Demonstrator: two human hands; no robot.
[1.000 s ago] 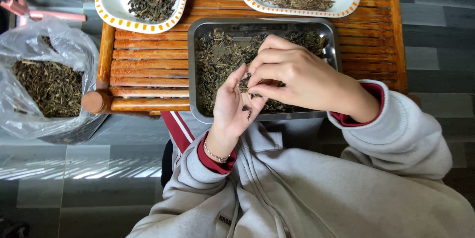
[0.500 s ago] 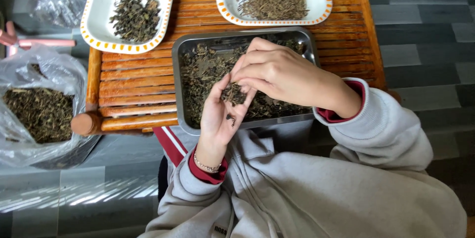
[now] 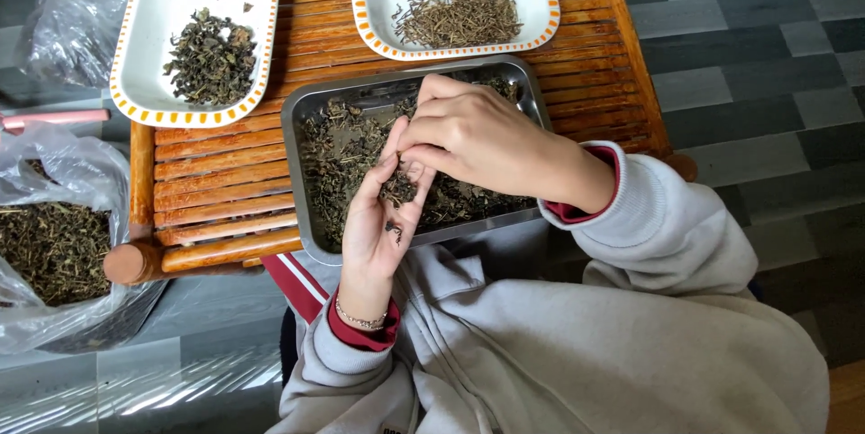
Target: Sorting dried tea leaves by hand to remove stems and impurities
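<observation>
Viewpoint: the single head-worn camera looked steeply down from above the person's chest.
Facing: toward 12 o'clock, over the wooden slatted table.
Nearness: close; both hands sat mid-frame, the table's far edge cropped.
Shared coverage: no second view.

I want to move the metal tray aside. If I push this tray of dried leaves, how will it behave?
The metal tray overhangs the slatted table, so it may tip. Its loose dried leaves look light and would probably shift or spill.
</observation>
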